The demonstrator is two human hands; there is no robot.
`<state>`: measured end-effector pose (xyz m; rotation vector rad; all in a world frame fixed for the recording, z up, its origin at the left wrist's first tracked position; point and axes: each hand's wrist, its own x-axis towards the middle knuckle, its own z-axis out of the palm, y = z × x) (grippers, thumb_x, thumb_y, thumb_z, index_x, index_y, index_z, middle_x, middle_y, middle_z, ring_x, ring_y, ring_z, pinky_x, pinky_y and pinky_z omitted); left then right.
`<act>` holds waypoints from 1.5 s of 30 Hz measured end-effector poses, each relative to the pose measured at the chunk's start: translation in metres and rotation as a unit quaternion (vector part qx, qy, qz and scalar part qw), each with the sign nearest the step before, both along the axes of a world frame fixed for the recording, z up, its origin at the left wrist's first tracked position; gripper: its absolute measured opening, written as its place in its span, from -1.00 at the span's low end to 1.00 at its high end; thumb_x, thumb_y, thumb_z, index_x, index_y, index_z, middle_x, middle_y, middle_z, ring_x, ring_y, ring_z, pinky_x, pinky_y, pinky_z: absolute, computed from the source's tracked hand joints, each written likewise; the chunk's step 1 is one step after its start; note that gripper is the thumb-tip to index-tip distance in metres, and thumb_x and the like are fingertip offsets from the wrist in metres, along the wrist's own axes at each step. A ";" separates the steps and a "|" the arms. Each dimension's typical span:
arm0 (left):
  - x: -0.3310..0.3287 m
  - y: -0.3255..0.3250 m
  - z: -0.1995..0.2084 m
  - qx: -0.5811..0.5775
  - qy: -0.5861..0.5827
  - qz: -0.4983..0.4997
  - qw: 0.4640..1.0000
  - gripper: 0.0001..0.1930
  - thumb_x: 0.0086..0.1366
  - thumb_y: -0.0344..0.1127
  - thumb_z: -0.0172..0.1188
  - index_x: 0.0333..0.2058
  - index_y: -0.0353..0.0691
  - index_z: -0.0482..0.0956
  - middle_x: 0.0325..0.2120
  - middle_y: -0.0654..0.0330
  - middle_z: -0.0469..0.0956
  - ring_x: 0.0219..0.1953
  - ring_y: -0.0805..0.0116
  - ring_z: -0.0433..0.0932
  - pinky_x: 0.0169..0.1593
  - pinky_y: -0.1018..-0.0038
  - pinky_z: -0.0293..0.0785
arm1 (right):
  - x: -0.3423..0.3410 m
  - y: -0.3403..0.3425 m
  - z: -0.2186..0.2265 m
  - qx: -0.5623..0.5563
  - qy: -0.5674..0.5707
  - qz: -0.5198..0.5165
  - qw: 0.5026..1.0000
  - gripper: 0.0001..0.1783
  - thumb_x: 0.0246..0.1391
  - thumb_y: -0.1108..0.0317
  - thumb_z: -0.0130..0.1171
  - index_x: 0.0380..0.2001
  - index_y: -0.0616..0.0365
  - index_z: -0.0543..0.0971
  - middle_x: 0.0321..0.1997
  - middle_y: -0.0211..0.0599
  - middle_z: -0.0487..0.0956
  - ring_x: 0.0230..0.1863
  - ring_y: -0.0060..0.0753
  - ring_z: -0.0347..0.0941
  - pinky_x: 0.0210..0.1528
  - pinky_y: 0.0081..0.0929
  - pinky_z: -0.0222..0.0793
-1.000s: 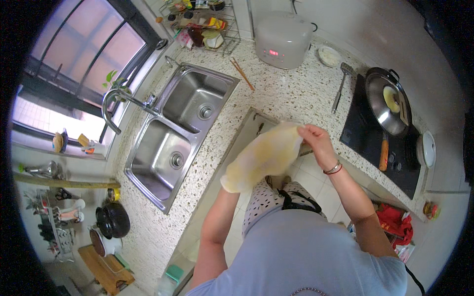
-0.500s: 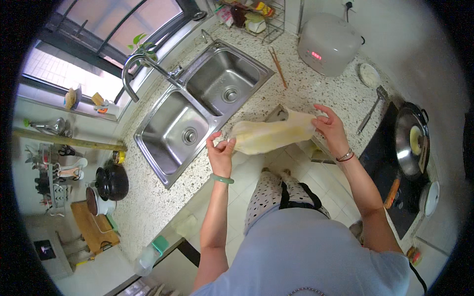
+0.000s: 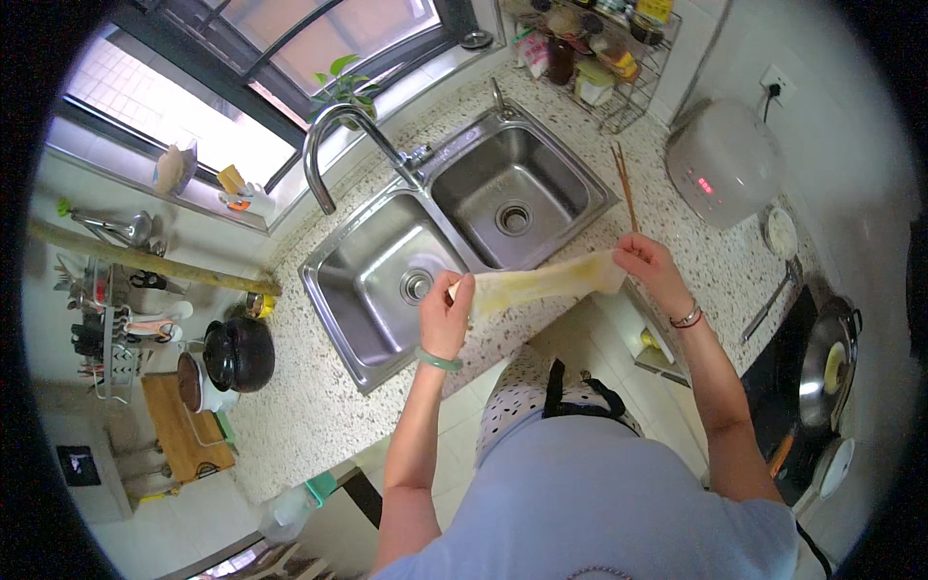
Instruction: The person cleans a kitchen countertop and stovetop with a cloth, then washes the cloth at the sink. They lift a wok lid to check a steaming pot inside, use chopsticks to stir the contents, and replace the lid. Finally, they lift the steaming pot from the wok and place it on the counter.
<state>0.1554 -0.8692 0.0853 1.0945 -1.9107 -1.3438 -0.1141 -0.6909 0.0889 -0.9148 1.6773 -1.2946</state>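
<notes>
Sheet (image 3: 541, 285), thin, limp and pale with yellow blotches, hangs stretched lengthwise between the hands, over the counter (image 3: 309, 425) edge. Left hand (image 3: 446, 317) pinches its end near nine o'clock, thumb against fingers; right hand (image 3: 657, 274) pinches the opposite end at three. A smooth green bangle (image 3: 438, 361) rings the left wrist. The sheet covers part of the speckled counter's front edge, just beside the sink (image 3: 448, 232), two rounded basins of brushed steel. The curved chrome faucet (image 3: 309, 169) arches at ten. Slim brown chopsticks (image 3: 625, 188) lie at one, close beyond the right hand; the rounded grey cooker (image 3: 727, 159) stands at two. A metal spatula (image 3: 770, 304) lies at three, with the round, shiny wok (image 3: 817, 387) between three and four. Near eight stand a glossy black pot (image 3: 246, 355) and a wooden board (image 3: 184, 425).
</notes>
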 end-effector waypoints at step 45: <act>-0.121 -0.217 -0.154 0.403 0.282 0.221 0.842 -0.56 0.33 -0.33 -0.03 0.13 -0.36 0.20 0.09 0.05 0.27 0.05 0.26 0.36 -0.01 0.38 0.40 | 0.021 -0.428 -0.204 -0.079 0.464 -0.038 0.881 -0.53 -0.15 0.44 0.11 -0.06 0.24 0.40 0.06 -0.13 0.37 0.15 -0.03 0.21 0.23 -0.14 0.06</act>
